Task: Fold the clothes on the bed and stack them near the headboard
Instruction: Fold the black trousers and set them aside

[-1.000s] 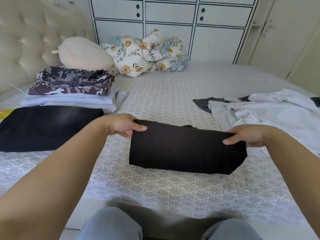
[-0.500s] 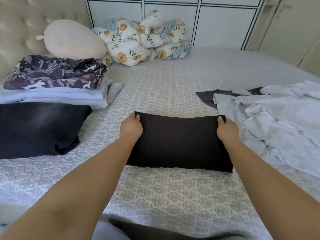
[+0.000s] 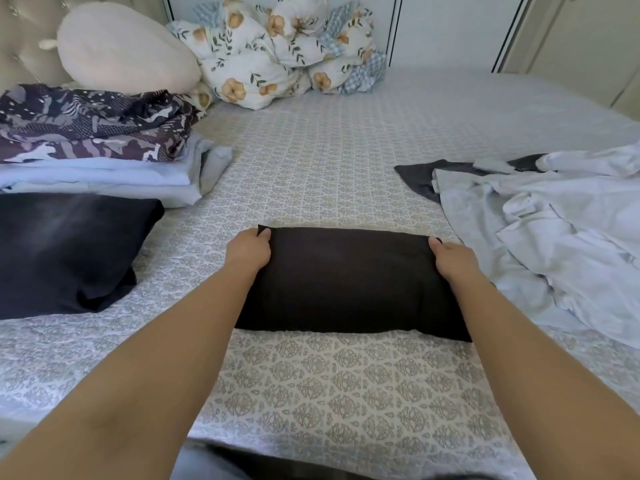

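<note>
One folded black garment (image 3: 346,278) lies flat on the bed (image 3: 346,382). The left hand (image 3: 247,249) pinches its far left corner and the right hand (image 3: 450,259) its far right corner, each grip clenched on cloth. Beside the headboard (image 3: 20,46) sits one stack (image 3: 90,143) of folded clothes.

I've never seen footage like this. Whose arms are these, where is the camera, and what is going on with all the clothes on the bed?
There is no robot: a person wears a camera on the head, looking down at their own arms. The left hand and right hand pinch the far corners of a folded black garment lying on the patterned bed sheet. On the left sit a folded dark garment and a stack of folded clothes near the headboard. On the right lies an unfolded pile of pale clothes.
</note>
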